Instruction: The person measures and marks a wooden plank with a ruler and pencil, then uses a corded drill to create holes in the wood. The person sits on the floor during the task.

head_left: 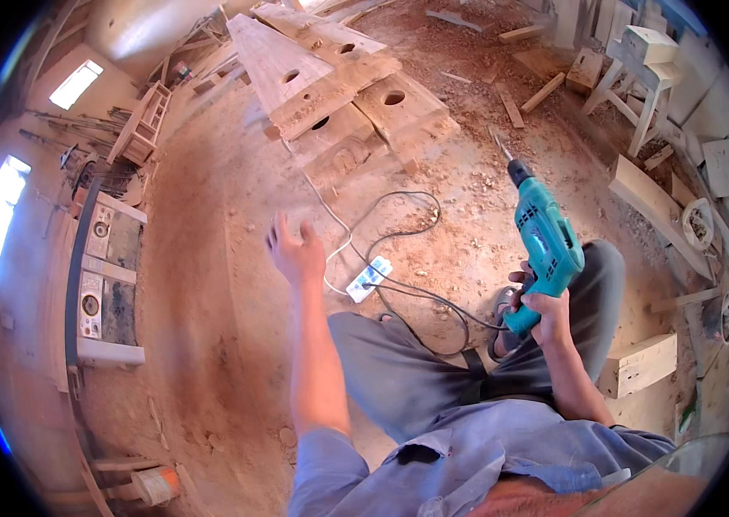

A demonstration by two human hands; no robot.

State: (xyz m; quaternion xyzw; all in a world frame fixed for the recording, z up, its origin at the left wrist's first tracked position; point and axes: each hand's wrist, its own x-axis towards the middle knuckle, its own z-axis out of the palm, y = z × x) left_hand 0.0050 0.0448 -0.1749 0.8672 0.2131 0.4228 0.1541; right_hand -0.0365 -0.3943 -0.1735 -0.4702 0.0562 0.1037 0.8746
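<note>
Right hand [545,312] clenched around pistol grip of teal electric drill [543,241], bit raised; likely rigid, top-heavy, best held there; left hand [295,252] empty, fingers spread

Sawdust floor [201,284]: drilled planks [330,86], power strip [369,279], wood block [637,364].

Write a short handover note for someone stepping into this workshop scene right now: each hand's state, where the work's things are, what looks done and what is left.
Right hand: closed around the grip of the teal electric drill, bit pointing up and away, touching nothing.
Left hand: open, empty, raised over the sawdust floor.
Drill's cord runs to the white power strip on the floor ahead.
Wooden planks lie stacked beyond it.
Done: several planks already show round holes.
Left: cannot tell which planks lack holes; drill is off the wood.
</note>
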